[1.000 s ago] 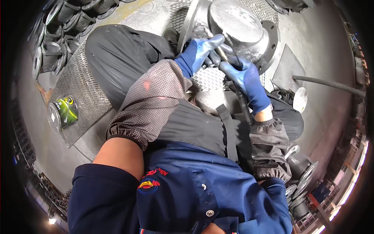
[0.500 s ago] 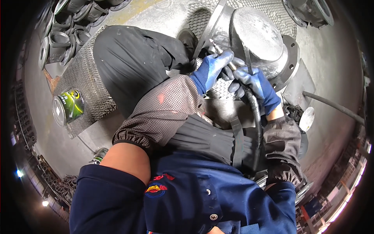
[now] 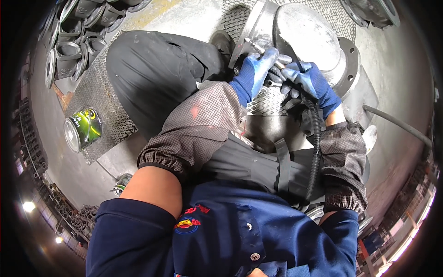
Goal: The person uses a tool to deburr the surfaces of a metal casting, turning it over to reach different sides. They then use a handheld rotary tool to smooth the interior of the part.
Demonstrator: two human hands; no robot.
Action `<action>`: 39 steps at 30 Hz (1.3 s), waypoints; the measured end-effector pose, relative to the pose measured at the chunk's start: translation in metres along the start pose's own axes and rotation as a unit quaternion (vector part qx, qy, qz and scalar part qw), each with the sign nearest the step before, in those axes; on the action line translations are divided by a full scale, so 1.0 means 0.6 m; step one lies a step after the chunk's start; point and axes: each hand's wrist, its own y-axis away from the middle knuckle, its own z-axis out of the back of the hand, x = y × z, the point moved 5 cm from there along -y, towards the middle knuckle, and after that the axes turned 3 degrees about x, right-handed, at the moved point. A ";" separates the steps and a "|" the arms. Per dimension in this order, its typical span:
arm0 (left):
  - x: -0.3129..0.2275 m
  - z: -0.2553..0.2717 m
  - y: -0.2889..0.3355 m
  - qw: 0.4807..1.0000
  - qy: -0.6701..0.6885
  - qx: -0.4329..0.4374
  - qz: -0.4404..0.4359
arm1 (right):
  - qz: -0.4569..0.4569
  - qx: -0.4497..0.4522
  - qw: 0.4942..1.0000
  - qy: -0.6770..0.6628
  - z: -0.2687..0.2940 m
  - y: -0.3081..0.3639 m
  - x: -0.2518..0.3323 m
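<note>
Both hands wear blue knit gloves with grey, worn fingers. My left hand [image 3: 254, 74] is closed around the front part of a slim pencil-shaped hand tool [image 3: 255, 46], whose narrow pale tip points up and left. My right hand [image 3: 308, 84] grips the tool's rear end, where a black ribbed hose [image 3: 315, 150] runs down past my right forearm. The tip is close to the left flange of a large grey metal pipe fitting [image 3: 309, 34]; whether it touches cannot be made out. A black strip or cable [image 3: 287, 48] crosses in front of the fitting. My fingers partly hide the tool's body.
Expanded metal mesh [image 3: 99, 104] lies on the floor to the left, with a green and black can [image 3: 83, 128] on it. Several flanged castings [image 3: 69, 55] are stacked at upper left. Another stands at upper right [image 3: 369, 11]. A dark rod [image 3: 399, 123] extends at right.
Both hands, still on the tool, have shifted slightly right in the picture. The hose by my right forearm has swung right. The fitting and its surroundings sit slightly differently as the view moved.
</note>
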 end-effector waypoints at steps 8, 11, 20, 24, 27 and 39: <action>-0.006 -0.002 -0.002 1.000 -0.010 0.003 -0.016 | 0.003 -0.010 1.000 -0.001 0.000 -0.002 0.004; 0.003 0.004 0.013 1.000 0.006 -0.021 0.005 | 0.013 0.001 1.000 0.004 -0.002 -0.003 -0.016; -0.044 -0.065 0.061 0.986 -0.097 0.120 0.054 | -0.021 -0.006 0.968 -0.251 -0.078 0.109 -0.020; -0.023 -0.082 0.013 0.976 -0.206 0.052 -0.048 | 0.159 -0.353 0.824 0.413 -0.018 0.128 0.008; -0.010 -0.111 -0.024 0.959 0.018 0.282 -0.007 | 0.229 -0.360 0.864 0.266 0.027 0.166 0.011; 0.264 -0.018 0.048 0.652 -0.583 0.484 0.039 | -0.053 -0.354 0.926 0.117 0.184 0.321 -0.052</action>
